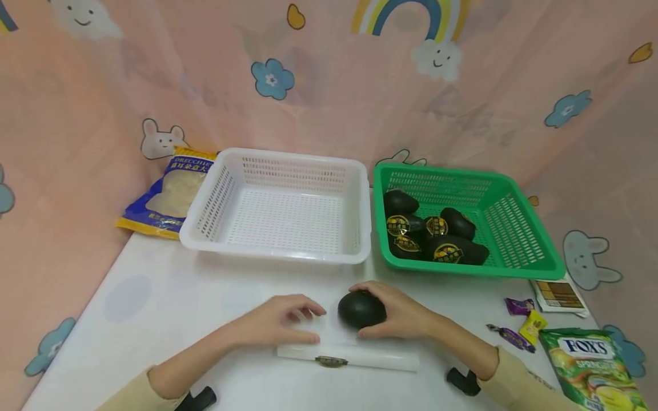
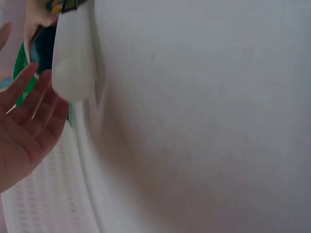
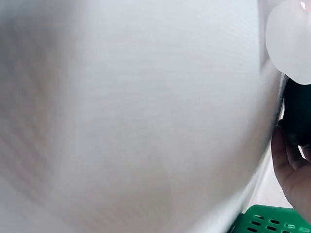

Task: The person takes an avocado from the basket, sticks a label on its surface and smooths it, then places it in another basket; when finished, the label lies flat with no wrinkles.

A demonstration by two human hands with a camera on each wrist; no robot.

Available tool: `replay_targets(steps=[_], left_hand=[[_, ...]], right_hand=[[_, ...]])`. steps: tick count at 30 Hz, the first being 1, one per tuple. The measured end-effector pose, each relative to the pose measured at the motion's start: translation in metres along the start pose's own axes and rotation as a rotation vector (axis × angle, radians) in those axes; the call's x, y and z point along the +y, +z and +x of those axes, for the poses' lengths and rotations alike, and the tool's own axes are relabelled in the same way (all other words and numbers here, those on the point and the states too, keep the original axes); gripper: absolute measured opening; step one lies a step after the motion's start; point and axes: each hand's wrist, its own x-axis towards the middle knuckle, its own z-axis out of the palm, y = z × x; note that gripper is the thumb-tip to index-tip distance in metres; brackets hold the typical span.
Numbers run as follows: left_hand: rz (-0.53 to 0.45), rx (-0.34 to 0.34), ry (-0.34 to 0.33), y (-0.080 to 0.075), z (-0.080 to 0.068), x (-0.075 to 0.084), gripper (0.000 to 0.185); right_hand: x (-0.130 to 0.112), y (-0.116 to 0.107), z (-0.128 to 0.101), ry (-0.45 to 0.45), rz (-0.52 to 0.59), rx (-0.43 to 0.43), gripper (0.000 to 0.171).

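My right hand grips a dark green avocado on the white table, fingers over its far side and thumb at its near side. To its left my left hand is held apart from it, fingers loosely bent and nothing in them. Its thumb is at the edge of a white roll lying in front of both hands; whether they touch I cannot tell. A black-and-gold oval sticker is on the roll. In the right wrist view the avocado shows beyond the roll's end.
Behind stands a white basket with nothing in it. Right of it a green basket holds several dark avocados with gold-and-black stickers. A pasta bag leans at left. Wrapped candies, a flat packet and a FOX'S bag lie at right.
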Motion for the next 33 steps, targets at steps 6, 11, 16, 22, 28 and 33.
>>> replay_targets(steps=[6, 11, 16, 22, 28, 33], left_hand=[[0.387, -0.107, 0.139, 0.025, -0.004, 0.007, 0.054], [0.379, -0.091, 0.154, 0.029, -0.003, 0.004, 0.041], [0.301, -0.09, 0.176, 0.029, -0.001, 0.002, 0.028], [0.178, -0.118, 0.185, 0.03, 0.0, 0.0, 0.02], [0.035, -0.067, 0.107, 0.026, 0.004, -0.002, 0.02], [0.025, -0.008, 0.071, 0.02, 0.006, -0.001, 0.022]], right_hand=[[-0.002, -0.004, 0.005, -0.05, -0.059, 0.002, 0.083], [-0.004, -0.006, 0.006, -0.051, -0.054, 0.007, 0.08], [-0.006, -0.002, 0.006, -0.061, -0.028, 0.013, 0.07], [-0.008, 0.0, 0.009, -0.064, -0.092, -0.041, 0.072], [-0.008, -0.002, 0.01, -0.06, -0.068, -0.056, 0.079], [-0.007, -0.003, 0.01, -0.037, -0.033, -0.051, 0.083]])
